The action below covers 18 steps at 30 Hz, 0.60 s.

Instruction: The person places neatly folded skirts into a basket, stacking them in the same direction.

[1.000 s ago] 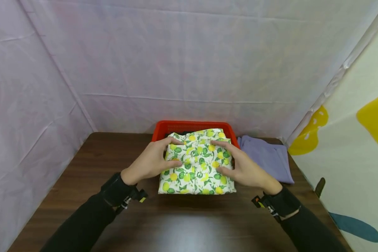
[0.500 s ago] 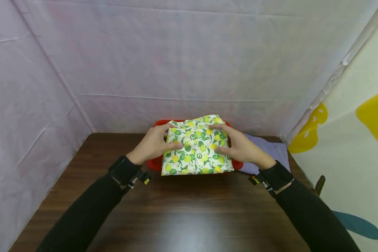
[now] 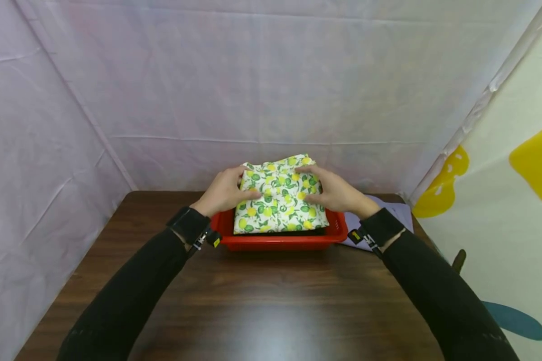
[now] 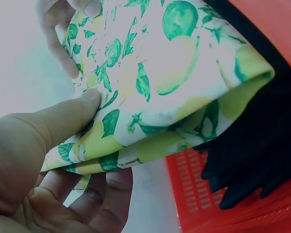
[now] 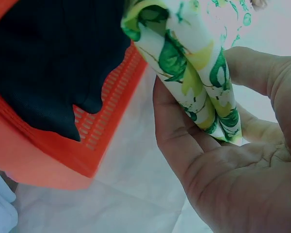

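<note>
Both hands hold a folded lemon-print cloth (image 3: pixel 282 198), white with yellow lemons and green leaves, over a red plastic basket (image 3: pixel 280 243). My left hand (image 3: pixel 228 190) grips its left side, thumb on top and fingers curled underneath, as the left wrist view shows. On the opposite side my right hand (image 3: pixel 336 193) pinches the folded layers between thumb and fingers. A black cloth (image 5: pixel 53 63) lies inside the basket, its edge hanging near the slotted wall. The lemon-print cloth hides most of the basket's inside in the head view.
A folded purple cloth (image 3: pixel 393 210) lies on the brown wooden table (image 3: pixel 271 296), right of the basket and partly behind my right wrist. White fabric walls (image 3: pixel 262 90) stand behind the table and at its sides.
Both hands have carried the lemon-print cloth forward, away from the body, from in front of the basket to over it. The basket's front rim now shows.
</note>
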Motion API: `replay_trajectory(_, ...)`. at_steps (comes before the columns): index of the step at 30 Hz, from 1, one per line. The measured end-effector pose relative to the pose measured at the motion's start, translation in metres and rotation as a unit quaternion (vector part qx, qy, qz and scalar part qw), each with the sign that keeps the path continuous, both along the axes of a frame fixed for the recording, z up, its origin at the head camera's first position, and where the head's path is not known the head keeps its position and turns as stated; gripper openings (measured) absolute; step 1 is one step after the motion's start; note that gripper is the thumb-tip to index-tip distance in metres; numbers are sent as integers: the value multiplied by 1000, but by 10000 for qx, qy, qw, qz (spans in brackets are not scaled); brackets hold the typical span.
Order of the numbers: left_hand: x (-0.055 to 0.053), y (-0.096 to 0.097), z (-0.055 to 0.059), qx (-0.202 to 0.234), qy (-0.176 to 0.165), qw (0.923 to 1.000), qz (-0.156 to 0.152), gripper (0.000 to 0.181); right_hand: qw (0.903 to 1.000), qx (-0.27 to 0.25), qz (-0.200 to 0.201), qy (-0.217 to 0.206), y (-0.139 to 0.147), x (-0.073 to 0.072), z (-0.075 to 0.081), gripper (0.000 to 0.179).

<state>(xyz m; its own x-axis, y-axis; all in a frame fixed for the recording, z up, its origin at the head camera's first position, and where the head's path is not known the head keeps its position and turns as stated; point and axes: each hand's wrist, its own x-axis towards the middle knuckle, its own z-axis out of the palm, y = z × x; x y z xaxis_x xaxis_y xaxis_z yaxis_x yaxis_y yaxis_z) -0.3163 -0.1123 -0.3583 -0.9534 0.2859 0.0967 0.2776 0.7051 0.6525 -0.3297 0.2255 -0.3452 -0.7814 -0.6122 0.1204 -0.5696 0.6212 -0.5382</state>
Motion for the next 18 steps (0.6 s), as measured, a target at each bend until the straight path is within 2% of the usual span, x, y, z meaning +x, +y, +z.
replay_trajectory(5,-8,2,-4,-309,-98,9995,24,88,9996,280,30,-85,-5,-13,-5,79)
replay_trajectory(10,-12,4,-10,-588,-77,9982,-11,44,9979,542,3,-346,-11,-18,-7,82)
replay_trajectory(13,-14,5,-13,-731,-123,9972,-65,46,9966,677,-28,-475,-14,-19,-8,82)
replay_trajectory(16,-15,5,-15,-809,-212,9964,-106,39,9941,842,-175,-659,-15,-20,-10,82)
replay_trajectory(18,-13,5,-17,-812,-340,9960,-119,46,9910,1066,-260,-763,-15,-20,-12,84)
